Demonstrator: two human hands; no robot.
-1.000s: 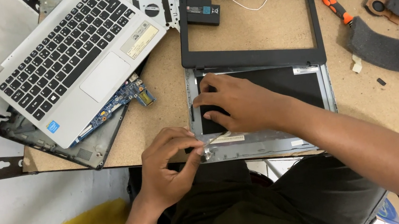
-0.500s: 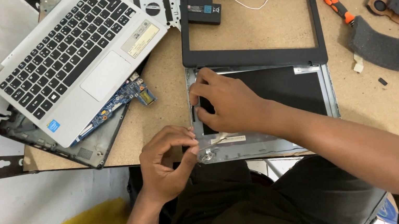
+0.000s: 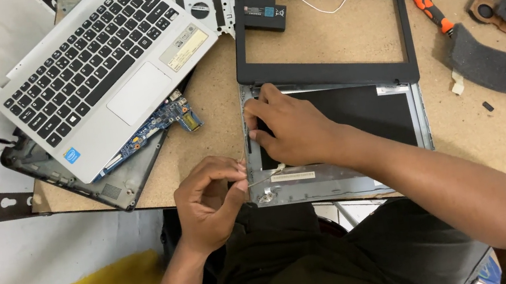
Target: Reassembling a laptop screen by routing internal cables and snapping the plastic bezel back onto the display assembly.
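Observation:
A laptop lid with its black screen panel in a grey back cover lies at the table's near edge. My right hand presses flat on the panel's left side, fingers spread toward the cover's left rim. At the cover's lower left corner, my left hand pinches a thin flat cable that runs from the panel's bottom edge. A black screen bezel frame lies just beyond the lid.
A silver laptop keyboard deck rests tilted at the left on a dark base with a blue circuit board. An orange-handled screwdriver, a dark foam pad and a fan part lie at the right. A small black module sits at the bezel's top left.
My left hand has shifted slightly left and up at the cover's corner, drawing the thin cable out. My right hand has stayed pressed on the panel, sliding a little toward its left edge.

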